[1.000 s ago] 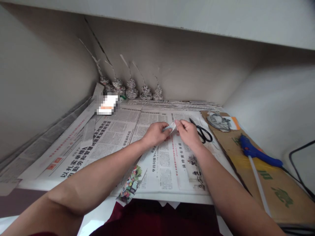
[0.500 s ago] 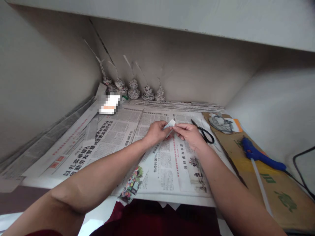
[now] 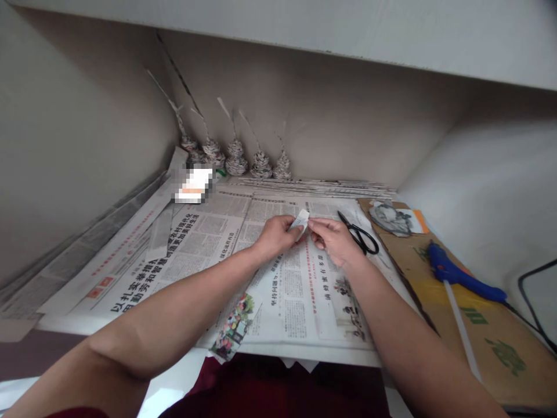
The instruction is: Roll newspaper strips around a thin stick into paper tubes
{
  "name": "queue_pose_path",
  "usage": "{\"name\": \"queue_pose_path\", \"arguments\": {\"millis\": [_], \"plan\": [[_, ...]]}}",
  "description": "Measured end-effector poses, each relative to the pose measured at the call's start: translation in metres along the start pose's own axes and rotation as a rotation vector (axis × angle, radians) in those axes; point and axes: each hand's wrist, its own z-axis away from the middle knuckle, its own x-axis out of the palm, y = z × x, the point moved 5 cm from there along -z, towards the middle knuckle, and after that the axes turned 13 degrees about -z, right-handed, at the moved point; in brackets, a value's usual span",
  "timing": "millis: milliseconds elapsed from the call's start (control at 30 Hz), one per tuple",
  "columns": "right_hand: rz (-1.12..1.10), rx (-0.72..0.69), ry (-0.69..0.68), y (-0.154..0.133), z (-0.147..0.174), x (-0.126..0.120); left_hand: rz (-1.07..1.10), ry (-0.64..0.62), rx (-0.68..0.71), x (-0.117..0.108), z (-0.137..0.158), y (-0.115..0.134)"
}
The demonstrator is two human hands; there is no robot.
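Note:
My left hand (image 3: 277, 235) pinches a narrow strip of newspaper (image 3: 300, 219) between thumb and fingers, its pale end sticking up past them. At the right edge of that strip are the pinched thumb and forefinger of my right hand (image 3: 331, 237). Black-handled scissors (image 3: 364, 239) lie just beyond my right hand. Below my left forearm a colour-printed paper piece (image 3: 235, 332) reaches the table's front edge; the forearm hides whether it joins the held strip. Newspaper sheets (image 3: 209, 249) spread under both hands.
Several gourd-shaped woven paper pieces (image 3: 237, 158) stand along the back wall, beside thin rolled paper sticks (image 3: 317, 187). A blurred-out phone-like object (image 3: 194, 186) lies at left. Rightward, cardboard (image 3: 452, 342) carries a blue glue gun (image 3: 463, 278) and crumpled grey material (image 3: 390, 219). A shelf (image 3: 304, 26) overhangs.
My right hand's fingers have shifted slightly at the strip's edge, and more of its pale end shows, tilted up. My left hand has barely moved.

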Motion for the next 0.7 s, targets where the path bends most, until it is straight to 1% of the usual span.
{"name": "queue_pose_path", "arguments": {"millis": [100,367,533,700], "plan": [[0.0,-0.017,-0.022,-0.0009,0.0013,0.0025,0.019,-0.01,-0.002,0.0004,0.0005,0.0006],[0.003,-0.008,-0.001,0.0013,0.0005,0.0019,0.021,-0.032,-0.023,0.0002,0.0012,0.0018],[-0.054,0.038,-0.03,0.001,0.0021,0.0037,-0.004,-0.017,-0.013,-0.0005,0.0008,0.001],[-0.086,0.04,0.034,0.0016,0.001,0.0005,0.011,-0.031,-0.015,0.0011,0.0012,0.0003]]}}
